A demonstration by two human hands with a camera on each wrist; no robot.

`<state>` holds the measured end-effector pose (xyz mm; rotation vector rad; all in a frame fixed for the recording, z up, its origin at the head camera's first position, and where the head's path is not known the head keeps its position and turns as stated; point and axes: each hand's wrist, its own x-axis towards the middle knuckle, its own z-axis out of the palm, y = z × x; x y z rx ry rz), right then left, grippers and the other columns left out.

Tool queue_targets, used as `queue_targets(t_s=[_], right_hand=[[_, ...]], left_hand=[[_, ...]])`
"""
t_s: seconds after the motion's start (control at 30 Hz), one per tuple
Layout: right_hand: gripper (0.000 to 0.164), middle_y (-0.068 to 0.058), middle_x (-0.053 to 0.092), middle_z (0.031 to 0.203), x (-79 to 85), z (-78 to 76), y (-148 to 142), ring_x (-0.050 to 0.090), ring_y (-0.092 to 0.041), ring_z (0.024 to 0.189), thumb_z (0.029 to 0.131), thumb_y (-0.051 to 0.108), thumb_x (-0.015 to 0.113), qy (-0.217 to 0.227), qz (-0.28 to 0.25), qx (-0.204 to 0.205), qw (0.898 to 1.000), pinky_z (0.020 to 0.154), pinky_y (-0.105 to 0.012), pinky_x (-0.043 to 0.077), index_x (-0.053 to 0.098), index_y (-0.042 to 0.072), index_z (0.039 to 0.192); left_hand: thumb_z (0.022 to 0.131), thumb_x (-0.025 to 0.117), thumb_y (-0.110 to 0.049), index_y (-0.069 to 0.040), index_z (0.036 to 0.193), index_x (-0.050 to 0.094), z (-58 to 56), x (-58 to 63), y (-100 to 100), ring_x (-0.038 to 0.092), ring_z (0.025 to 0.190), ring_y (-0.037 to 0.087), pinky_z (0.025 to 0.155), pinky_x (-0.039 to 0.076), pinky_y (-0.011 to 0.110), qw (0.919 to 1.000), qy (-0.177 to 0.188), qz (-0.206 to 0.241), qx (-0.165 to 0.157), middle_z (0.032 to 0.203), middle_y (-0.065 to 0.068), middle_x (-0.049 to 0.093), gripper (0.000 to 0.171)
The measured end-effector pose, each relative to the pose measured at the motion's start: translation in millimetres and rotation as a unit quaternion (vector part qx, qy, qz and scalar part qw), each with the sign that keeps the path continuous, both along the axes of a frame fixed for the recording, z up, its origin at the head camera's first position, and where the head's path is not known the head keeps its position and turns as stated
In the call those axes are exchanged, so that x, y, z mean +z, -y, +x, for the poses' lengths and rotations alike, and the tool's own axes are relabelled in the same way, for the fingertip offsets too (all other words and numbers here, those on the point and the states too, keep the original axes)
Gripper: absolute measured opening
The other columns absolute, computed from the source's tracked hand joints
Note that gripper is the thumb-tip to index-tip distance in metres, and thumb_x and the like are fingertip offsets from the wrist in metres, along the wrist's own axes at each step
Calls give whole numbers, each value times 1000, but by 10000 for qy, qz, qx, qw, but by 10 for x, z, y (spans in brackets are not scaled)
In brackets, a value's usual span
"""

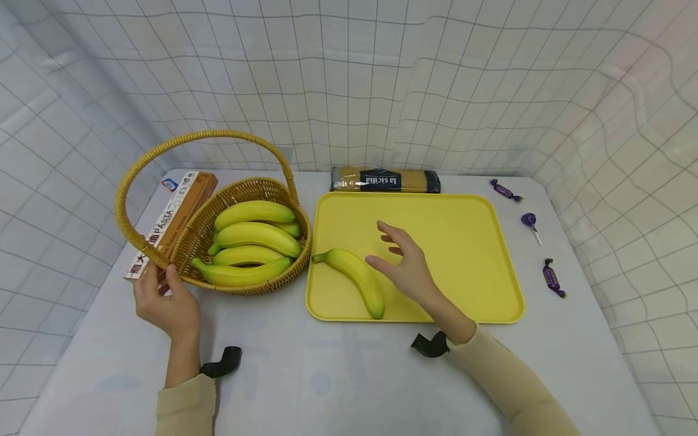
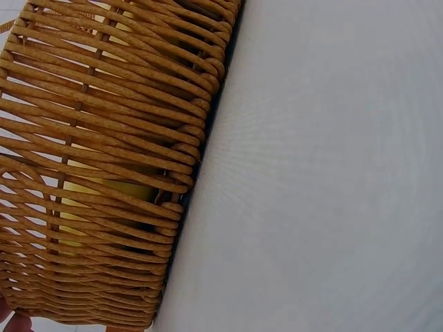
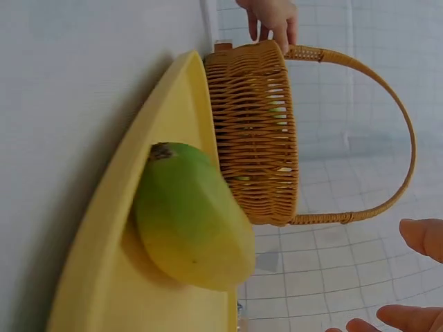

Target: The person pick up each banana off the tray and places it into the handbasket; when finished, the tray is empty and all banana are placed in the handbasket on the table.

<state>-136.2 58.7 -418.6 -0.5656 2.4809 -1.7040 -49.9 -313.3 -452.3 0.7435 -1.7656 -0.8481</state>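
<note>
My left hand [image 1: 168,303] grips the wicker basket [image 1: 256,289] by its rim at the left foot of the tall arched handle. Several yellow-green bananas [image 1: 256,235] lie in the basket, stacked side by side. In the left wrist view the woven wall [image 2: 104,159] fills the left side, and only fingertips [image 2: 17,322] show at the corner. Over the yellow tray [image 1: 463,260], my right hand [image 1: 406,266] hovers with fingers spread and nothing in them. A single banana [image 1: 357,278] rests on the tray's left part, left of that hand; its tip looms large in the right wrist view.
Behind the basket's left side lies a pasta box [image 1: 174,218], with a small wrapped piece [image 1: 169,184] beyond it. A spaghetti pack [image 1: 384,180] sits behind the tray. Purple wrapped candies [image 1: 552,278] and a lollipop [image 1: 529,221] lie to the right.
</note>
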Motion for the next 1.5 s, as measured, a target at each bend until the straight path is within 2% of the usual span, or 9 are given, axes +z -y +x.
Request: queue_targets(t_s=[0.2, 0.47, 0.6, 0.73, 0.9, 1.13, 1.3, 1.37, 1.5], right_hand=[[70, -13, 45, 148, -170, 5, -28, 48, -29, 130, 87, 22, 74, 94, 176, 73, 9998, 106, -50, 41, 41, 15, 149], [83, -14, 40, 151, -336, -13, 31, 45, -32, 133, 83, 26, 78, 242, 597, 314, 9974, 108, -52, 39, 34, 9, 152], [98, -12, 35, 153, -407, -14, 57, 41, -32, 136, 78, 36, 81, 477, 1019, 496, 9924, 109, -52, 37, 25, 14, 156], [105, -11, 31, 155, -474, -9, 78, 38, -31, 138, 76, 40, 82, 528, 1132, 687, 9898, 111, -52, 35, 19, 17, 157], [105, -14, 31, 154, -540, 11, 102, 35, -32, 140, 76, 39, 82, 319, 1157, 746, 9900, 114, -53, 30, 20, 13, 157], [100, -14, 35, 154, -600, 46, 116, 31, -33, 142, 76, 42, 80, 59, 1394, 656, 9880, 115, -56, 26, 26, 11, 155], [95, -14, 40, 150, -638, 56, 118, 34, -34, 139, 77, 41, 79, -154, 1426, 632, 9876, 113, -57, 27, 31, 9, 153], [94, -15, 42, 148, -652, 58, 123, 37, -35, 137, 77, 41, 78, -249, 1425, 630, 9875, 111, -58, 28, 33, 8, 152], [90, -14, 48, 144, -686, 61, 136, 42, -34, 133, 77, 39, 79, -395, 1435, 626, 9869, 108, -58, 31, 37, 7, 150]], left_hand=[[97, 58, -24, -7, 120, 70, 11, -15, 16, 47, 87, -16, 73, 40, 9, 9999, 42, -71, -83, 95, -35, 43, 31], [97, 59, -25, -11, 118, 72, -5, -7, 10, 49, 88, -14, 73, 41, 10, 10000, 6, -1, 29, 98, -28, 47, 28], [97, 58, -25, -11, 119, 71, -14, -22, 20, 49, 88, -15, 73, 41, 10, 10000, 15, -59, -30, 97, -32, 45, 29], [98, 57, -25, -11, 121, 70, -18, -29, 28, 48, 89, -15, 74, 41, 10, 9999, 12, -87, -64, 97, -35, 44, 30], [98, 58, -26, -13, 121, 71, -10, -26, 21, 48, 88, -15, 74, 41, 9, 10000, 20, -53, 13, 99, -28, 50, 29], [98, 58, -26, -14, 122, 70, 2, -22, 8, 48, 88, -15, 74, 41, 8, 10000, 36, -47, -3, 100, -25, 51, 29], [97, 58, -25, -15, 122, 70, -4, -19, -2, 48, 88, -15, 74, 41, 9, 10000, 77, -36, 47, 103, -8, 61, 29], [98, 58, -25, -15, 122, 70, -4, -18, -5, 48, 88, -15, 74, 41, 9, 9999, 96, -43, 52, 103, -4, 62, 29], [97, 58, -25, -15, 122, 70, 4, -16, -4, 48, 88, -15, 74, 41, 9, 10000, 73, -22, 31, 101, -16, 56, 29]])
